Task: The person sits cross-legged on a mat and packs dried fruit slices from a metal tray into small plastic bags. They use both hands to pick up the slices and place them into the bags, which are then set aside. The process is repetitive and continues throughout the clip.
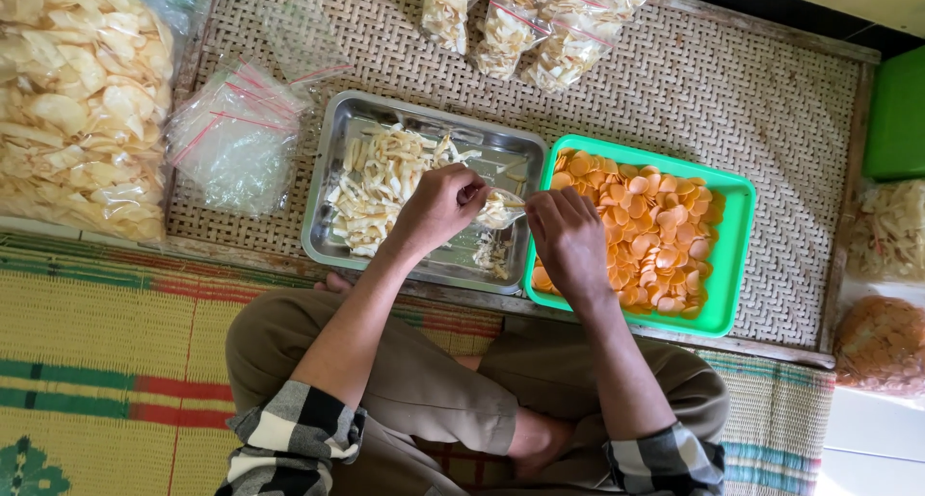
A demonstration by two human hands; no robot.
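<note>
My left hand (441, 205) and my right hand (568, 236) meet over the right end of a steel tray (337, 130), both pinching a small clear bag (502, 208) partly filled with pale white crackers. More pale crackers (381, 183) lie loose in the steel tray. A green plastic tray (737, 255) beside it holds round orange crackers (660, 231), and my right hand rests over its left edge.
A stack of clear zip bags (236, 135) lies left of the steel tray. Filled bags (525, 14) lie at the top of the woven rattan tray (771, 101). A big sack of white crackers (77, 101) is at far left. More bagged crackers (882, 342) sit right.
</note>
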